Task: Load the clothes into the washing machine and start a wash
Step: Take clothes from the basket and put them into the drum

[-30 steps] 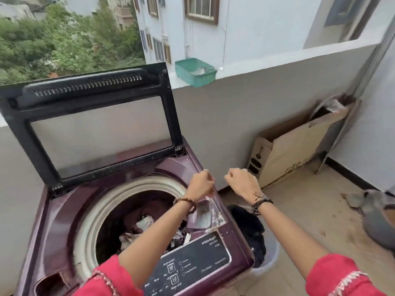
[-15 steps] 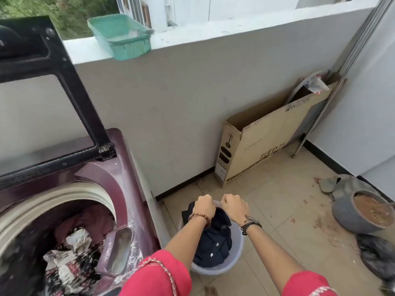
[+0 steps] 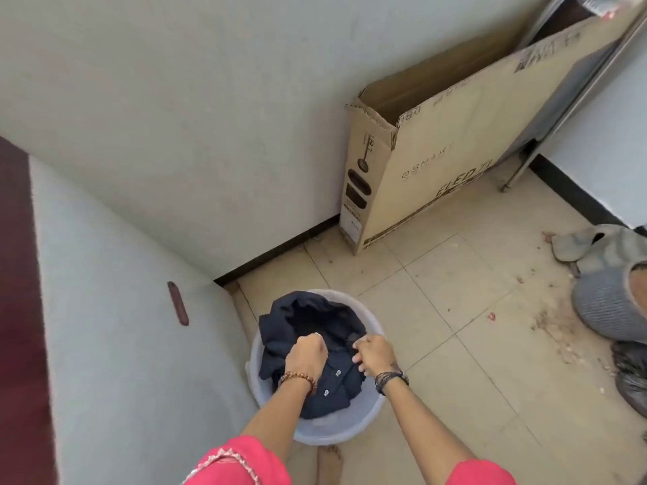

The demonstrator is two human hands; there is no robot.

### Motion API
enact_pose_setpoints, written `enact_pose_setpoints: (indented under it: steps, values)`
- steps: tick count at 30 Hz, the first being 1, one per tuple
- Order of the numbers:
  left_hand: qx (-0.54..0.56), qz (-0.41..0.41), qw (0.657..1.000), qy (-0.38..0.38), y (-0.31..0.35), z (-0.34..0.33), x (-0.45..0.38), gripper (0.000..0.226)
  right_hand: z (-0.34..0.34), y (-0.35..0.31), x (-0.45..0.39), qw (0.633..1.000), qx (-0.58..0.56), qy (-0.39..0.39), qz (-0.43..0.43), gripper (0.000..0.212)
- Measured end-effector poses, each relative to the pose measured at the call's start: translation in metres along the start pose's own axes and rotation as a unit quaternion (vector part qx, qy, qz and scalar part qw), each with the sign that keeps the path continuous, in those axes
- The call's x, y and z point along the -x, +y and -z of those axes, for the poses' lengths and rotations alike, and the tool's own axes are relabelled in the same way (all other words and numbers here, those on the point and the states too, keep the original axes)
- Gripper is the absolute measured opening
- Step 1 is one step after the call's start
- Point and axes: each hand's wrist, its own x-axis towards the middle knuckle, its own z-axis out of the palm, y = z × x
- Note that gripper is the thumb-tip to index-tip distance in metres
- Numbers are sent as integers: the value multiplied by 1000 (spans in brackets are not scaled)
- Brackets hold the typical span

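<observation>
We see our left hand (image 3: 307,355) and right hand (image 3: 374,354), each grip grasping the dark garment (image 3: 315,348) bunched inside the pale bucket (image 3: 367,411) on the floor. At nine o'clock stands the washing machine (image 3: 115,309); at one o'clock, a cardboard box (image 3: 448,148).

Washer wall (image 3: 122,309) seemingly crowds bucket (image 3: 376,411) left; floor (image 3: 455,344) right open.

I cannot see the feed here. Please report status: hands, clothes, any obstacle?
Left hand and right hand both grip the dark navy garment. Garment still in white plastic tub on the floor. Washing machine close on the left; nothing blocking.
</observation>
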Motion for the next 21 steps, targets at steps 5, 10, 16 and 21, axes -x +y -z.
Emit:
enact_pose_setpoints:
  steps: [5,10,16,21]
  values:
    - [-86,-55,995,-14,-18,-53,-59,22,-36,57,-69,990,-97,-27,-103,19]
    - [-178,-154,972,-7,-36,-91,-126,22,-75,101,-128,970,-178,-17,-168,26]
    - [-462,-414,783,47,-41,-123,-191,56,-115,139,-174,961,-178,42,-209,17]
    - [-508,-467,715,114,-39,-146,-213,65,-130,165,-194,961,-155,64,-220,48]
